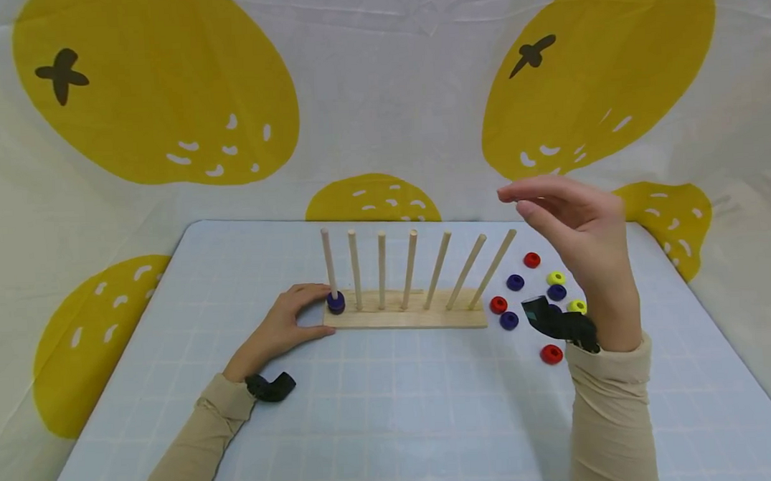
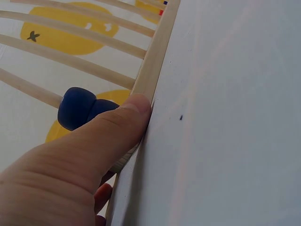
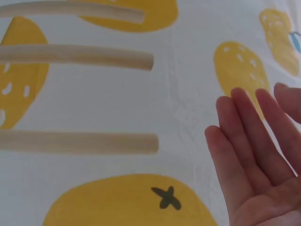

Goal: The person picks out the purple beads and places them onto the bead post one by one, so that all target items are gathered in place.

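Head view: on the surface (image 1: 393,419) lies a wooden board (image 1: 376,318) with a row of seven upright pegs (image 1: 382,269), and the left hand (image 1: 278,325) grips its left end, thumb at the front edge and fingers round behind. Two dark blue beads (image 2: 76,108), stacked and touching in the left wrist view, sit at the foot of the leftmost peg, just beside that thumb. The right hand (image 1: 581,225) is raised to the right of the pegs, released, its fingers loosely bent. Loose red beads (image 1: 551,354), blue beads (image 1: 509,321) and yellow beads (image 1: 556,278) lie scattered right of the board. Behind hangs a white cloth (image 1: 392,89) printed with yellow fruit.
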Available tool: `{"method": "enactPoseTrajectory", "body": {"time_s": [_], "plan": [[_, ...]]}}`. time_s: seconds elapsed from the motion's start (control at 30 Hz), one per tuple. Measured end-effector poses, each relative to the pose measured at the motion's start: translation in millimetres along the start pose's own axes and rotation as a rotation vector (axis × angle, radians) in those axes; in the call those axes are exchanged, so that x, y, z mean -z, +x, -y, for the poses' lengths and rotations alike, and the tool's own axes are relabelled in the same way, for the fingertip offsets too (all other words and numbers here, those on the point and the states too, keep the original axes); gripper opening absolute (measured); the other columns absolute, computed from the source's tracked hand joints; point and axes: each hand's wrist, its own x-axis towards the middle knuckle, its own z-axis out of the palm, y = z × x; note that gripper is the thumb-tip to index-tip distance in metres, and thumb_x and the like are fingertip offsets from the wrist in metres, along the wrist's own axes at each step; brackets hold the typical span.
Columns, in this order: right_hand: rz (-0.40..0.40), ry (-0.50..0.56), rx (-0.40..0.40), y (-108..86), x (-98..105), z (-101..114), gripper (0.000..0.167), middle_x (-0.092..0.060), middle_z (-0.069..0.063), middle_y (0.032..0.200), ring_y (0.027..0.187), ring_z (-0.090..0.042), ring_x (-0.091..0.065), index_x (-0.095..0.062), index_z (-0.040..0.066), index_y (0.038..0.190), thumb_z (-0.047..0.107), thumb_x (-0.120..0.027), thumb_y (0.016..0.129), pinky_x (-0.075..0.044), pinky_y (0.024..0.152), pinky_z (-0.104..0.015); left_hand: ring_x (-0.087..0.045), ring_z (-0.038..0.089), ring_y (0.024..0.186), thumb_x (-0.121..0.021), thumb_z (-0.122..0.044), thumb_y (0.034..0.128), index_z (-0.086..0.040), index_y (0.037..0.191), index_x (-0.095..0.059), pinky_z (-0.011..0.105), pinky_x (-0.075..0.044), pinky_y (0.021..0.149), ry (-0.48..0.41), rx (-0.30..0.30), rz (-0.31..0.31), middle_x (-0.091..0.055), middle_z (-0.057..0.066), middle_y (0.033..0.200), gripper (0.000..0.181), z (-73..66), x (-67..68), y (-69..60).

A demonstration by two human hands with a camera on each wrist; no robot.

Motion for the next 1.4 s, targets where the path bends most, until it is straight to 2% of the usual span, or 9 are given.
{"method": "enactPoseTrajectory", "body": {"time_s": [0.1, 0.2, 0.37, 0.6, 0.77, 1.0, 1.2, 1.3, 1.4], "plan": [[-0.09, 0.043, -0.037, -7.1, 6.8, -9.8, 0.019, -0.07, -0.022, 0.105, 0.102, -0.029, -0.065, -0.068, -0.014, 0.11, -0.007, -0.062, 0.093, -0.051, 0.095, -0.028, -0.05, 0.031, 0.125, -0.09, -0.018, 0.0714, -0.005, 0.132, -0.062, 0.054, -0.039, 0.103, 0.007, 0.002, 0.001, -0.06, 0.011, 0.134, 0.069, 0.8, 0.0, -0.3], [-0.154, 0.011, -0.089, -14.4, 13.7, -23.2, 0.02, -0.071, -0.019, 0.104, 0.101, -0.027, -0.066, -0.068, -0.013, 0.11, -0.002, -0.063, 0.095, -0.05, 0.094, -0.026, -0.05, 0.03, 0.125, -0.091, -0.018, 0.0712, -0.005, 0.132, -0.062, 0.054, -0.039, 0.103, 0.008, 0.007, 0.001, -0.06, 0.011, 0.134, 0.069, 1.1, 0.1, -0.4], [-0.159, -0.103, -0.197, -28.9, 27.4, -53.0, 0.021, -0.071, -0.012, 0.104, 0.1, -0.022, -0.066, -0.069, -0.01, 0.111, 0.004, -0.063, 0.096, -0.05, 0.094, -0.021, -0.051, 0.031, 0.125, -0.091, -0.018, 0.0713, -0.004, 0.132, -0.062, 0.054, -0.039, 0.103, 0.006, 0.0, -0.002, -0.061, 0.011, 0.134, 0.068, 1.4, -1.1, 0.4], [-0.057, -0.261, -0.355, -49.6, 38.4, -87.0, 0.025, -0.072, -0.003, 0.104, 0.096, -0.014, -0.067, -0.07, -0.002, 0.115, 0.015, -0.062, 0.099, -0.052, 0.085, -0.017, -0.049, 0.03, 0.126, -0.09, -0.02, 0.072, -0.005, 0.132, -0.062, 0.053, -0.038, 0.105, 0.001, 0.03, 0.01, -0.06, 0.01, 0.135, 0.068, 3.6, -1.0, -0.8], [0.031, -0.292, -0.417, -61.7, 42.6, -103.0, 0.025, -0.073, -0.006, 0.103, 0.091, -0.011, -0.066, -0.069, -0.002, 0.114, 0.016, -0.063, 0.099, -0.051, 0.082, -0.015, -0.049, 0.029, 0.126, -0.09, -0.019, 0.0719, -0.005, 0.132, -0.062, 0.053, -0.039, 0.105, -0.003, 0.027, 0.007, -0.06, 0.01, 0.135, 0.068, 3.8, -1.0, -0.8], [0.148, -0.322, -0.477, -78.9, 46.1, -114.9, 0.022, -0.072, -0.016, 0.105, 0.094, -0.009, -0.068, -0.07, -0.002, 0.11, 0.016, -0.061, 0.1, -0.048, 0.086, -0.011, -0.049, 0.03, 0.126, -0.09, -0.018, 0.0722, -0.004, 0.133, -0.061, 0.053, -0.038, 0.104, -0.007, 0.016, 0.01, -0.06, 0.011, 0.135, 0.069, 1.3, -0.8, -0.5], [0.254, -0.468, -0.543, -91.4, 48.3, -118.5, 0.021, -0.072, -0.013, 0.102, 0.093, -0.013, -0.066, -0.073, 0.003, 0.106, 0.022, -0.066, 0.098, -0.048, 0.081, -0.01, -0.05, 0.03, 0.126, -0.09, -0.019, 0.0719, -0.004, 0.133, -0.061, 0.053, -0.039, 0.104, 0.001, 0.024, 0.009, -0.06, 0.011, 0.134, 0.069, 1.3, -0.9, 0.1], [0.332, -0.542, -0.57, -96.3, 48.3, -118.4, 0.018, -0.072, -0.009, 0.099, 0.092, -0.018, -0.063, -0.074, 0.006, 0.103, 0.021, -0.068, 0.096, -0.051, 0.08, -0.015, -0.05, 0.03, 0.126, -0.09, -0.018, 0.0719, -0.004, 0.133, -0.061, 0.053, -0.039, 0.104, -0.005, 0.02, 0.008, -0.06, 0.011, 0.134, 0.069, 1.0, -1.3, -0.1], [0.409, -0.578, -0.581, -99.4, 48.2, -118.1, 0.013, -0.071, -0.006, 0.096, 0.091, -0.022, -0.063, -0.074, 0.006, 0.1, 0.017, -0.071, 0.094, -0.056, 0.083, -0.029, -0.05, 0.03, 0.126, -0.09, -0.018, 0.0721, -0.004, 0.133, -0.061, 0.053, -0.039, 0.104, -0.007, 0.017, 0.007, -0.06, 0.011, 0.134, 0.069, 0.6, -1.7, -0.3]]}}
